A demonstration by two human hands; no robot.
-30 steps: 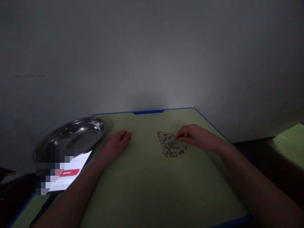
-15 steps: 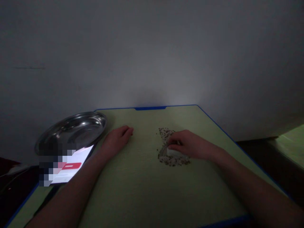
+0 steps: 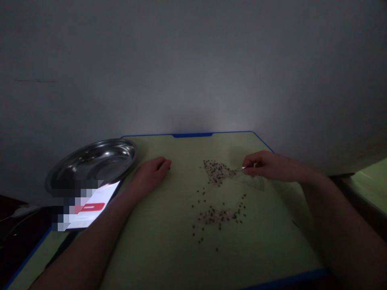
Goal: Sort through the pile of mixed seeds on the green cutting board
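Note:
My right hand (image 3: pixel 263 165) is over the right side of the table, its thumb and fingers pinched on a thin see-through piece with a bright glint; its kind is unclear in the dim light. A faint clear shape (image 3: pixel 252 182) spreads below that hand. Left of the fingertips lies a wedge-shaped heap of pale grains mixed with dark beans (image 3: pixel 217 172). Nearer to me, a second, looser patch of grains and beans (image 3: pixel 216 216) is scattered on the tabletop. My left hand (image 3: pixel 152 169) rests on the table with its fingers curled in and nothing visible in them.
The pale green table (image 3: pixel 157 241) has a blue edge and stands against a grey wall (image 3: pixel 193 72). On the left is a wide shiny metal basin (image 3: pixel 121 161). A lit screen (image 3: pixel 102 201), partly blurred out, lies beside my left forearm.
My right hand has moved right and away from me, off the near grains. The whitish piece beneath it no longer shows there, and the near patch is more spread out. My left hand stays put.

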